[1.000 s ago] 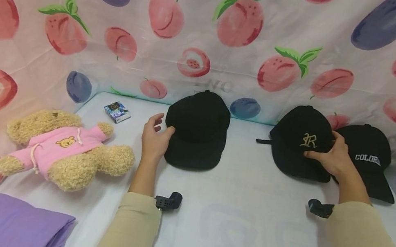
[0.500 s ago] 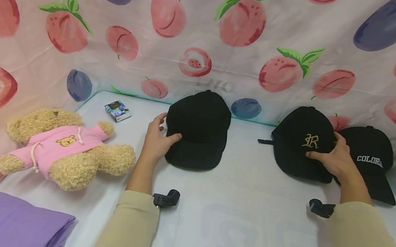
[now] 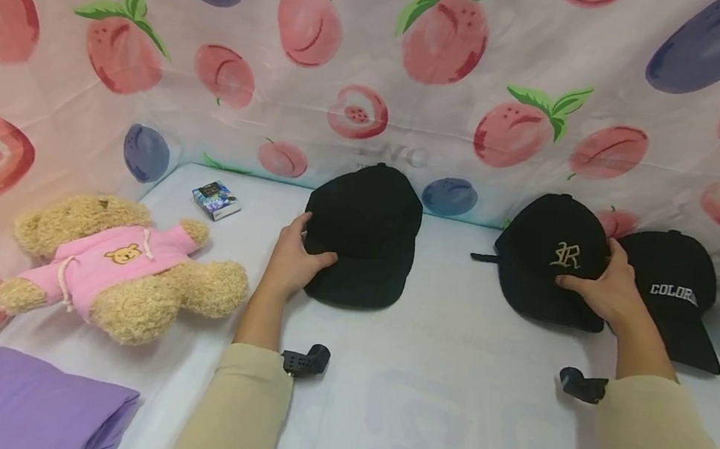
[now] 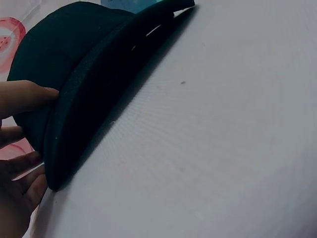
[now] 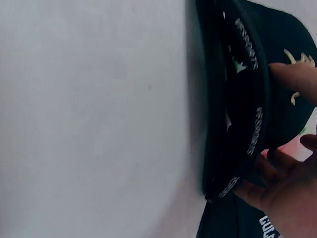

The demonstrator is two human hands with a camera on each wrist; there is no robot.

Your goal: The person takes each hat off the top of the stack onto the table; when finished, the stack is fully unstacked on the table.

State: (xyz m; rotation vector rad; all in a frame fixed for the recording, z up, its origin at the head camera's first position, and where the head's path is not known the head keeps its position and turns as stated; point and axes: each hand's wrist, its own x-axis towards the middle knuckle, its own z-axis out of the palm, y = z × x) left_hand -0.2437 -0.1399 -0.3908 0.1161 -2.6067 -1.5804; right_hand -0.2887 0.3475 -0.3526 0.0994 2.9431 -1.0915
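Note:
A plain black baseball cap (image 3: 366,233) stands at the back, brim toward me. My left hand (image 3: 298,258) is at its left side, thumb on the front where crown meets brim. In the left wrist view the fingers (image 4: 25,161) lie along the cap's side edge. Farther right is a black baseball cap with a gold letter R (image 3: 545,277). My right hand (image 3: 612,285) holds its right side, thumb on the front. The right wrist view shows white lettering under its brim (image 5: 250,126) and the fingers (image 5: 277,171) around its side.
A third black cap with white lettering (image 3: 675,293) stands at the far right, partly behind my right hand. To the left lie a teddy bear in pink (image 3: 119,266), a small blue patterned box (image 3: 216,199) and folded purple cloth (image 3: 21,404). A fruit-print curtain (image 3: 355,44) hangs behind.
My left hand has moved right against the plain cap, its thumb sliding from the cap's left edge onto the front. The right hand stays on the R cap.

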